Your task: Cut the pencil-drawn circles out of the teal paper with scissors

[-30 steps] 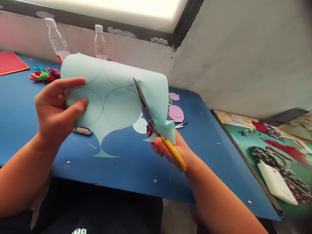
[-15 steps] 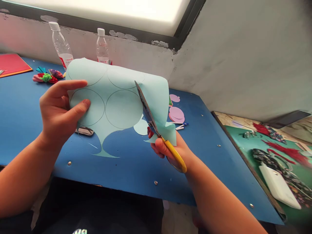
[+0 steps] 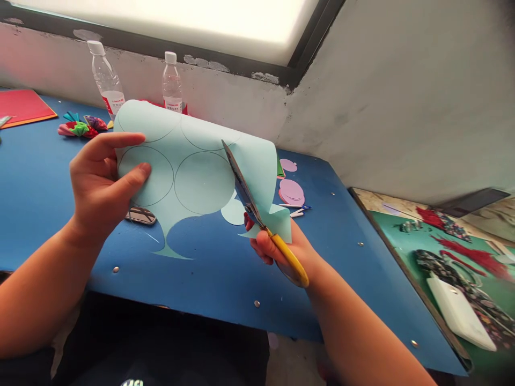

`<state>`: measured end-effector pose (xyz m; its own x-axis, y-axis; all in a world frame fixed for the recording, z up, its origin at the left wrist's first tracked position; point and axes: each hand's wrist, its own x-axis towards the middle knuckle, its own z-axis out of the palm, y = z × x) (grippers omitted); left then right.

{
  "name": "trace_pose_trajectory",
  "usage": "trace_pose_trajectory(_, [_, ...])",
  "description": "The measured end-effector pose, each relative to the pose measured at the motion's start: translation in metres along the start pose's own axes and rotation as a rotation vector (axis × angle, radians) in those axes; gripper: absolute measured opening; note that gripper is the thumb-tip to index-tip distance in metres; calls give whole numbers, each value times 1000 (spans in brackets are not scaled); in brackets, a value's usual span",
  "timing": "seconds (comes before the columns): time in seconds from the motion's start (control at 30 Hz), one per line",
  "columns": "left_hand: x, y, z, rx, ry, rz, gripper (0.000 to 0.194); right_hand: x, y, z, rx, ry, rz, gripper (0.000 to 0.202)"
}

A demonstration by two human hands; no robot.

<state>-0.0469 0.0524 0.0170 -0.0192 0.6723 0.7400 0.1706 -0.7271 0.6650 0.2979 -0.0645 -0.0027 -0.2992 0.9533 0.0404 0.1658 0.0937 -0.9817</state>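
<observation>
A pale blue sheet of paper (image 3: 203, 182) with circles drawn on it is held up above the table, its lower edge cut into curves and its far side curling over. My left hand (image 3: 107, 174) pinches its left side between thumb and fingers. In my right hand (image 3: 277, 244) are scissors (image 3: 249, 201) with yellow handles, the blades lying at the right of a drawn circle. A strip of the sheet hangs over the right fingers. Beneath the sheet lies a cut pale blue paper disc (image 3: 233, 212), partly hidden.
Two plastic bottles (image 3: 107, 80) stand by the wall. Purple paper discs (image 3: 292, 192) and pens (image 3: 298, 209) lie right of the sheet. A phone-like object (image 3: 140, 215) is under it. Colourful fabric pieces (image 3: 82, 126) and red paper (image 3: 24, 107) lie left. A green table (image 3: 396, 244) adjoins at right.
The curled top of the sheet has sunk slightly, and the scissors' tip sits a little lower. Both hands keep their grip. The view has shifted slightly.
</observation>
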Motion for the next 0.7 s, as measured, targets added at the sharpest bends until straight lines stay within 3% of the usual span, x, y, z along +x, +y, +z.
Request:
trace_pose_trajectory(0.13, [-1,12,0,25,10,-52,34,0,0,0,-11,-4,-16,80])
trace_pose_trajectory(0.7, [0,15,1,37,23,-72,29,-2,2,-2,4,-51,14,80])
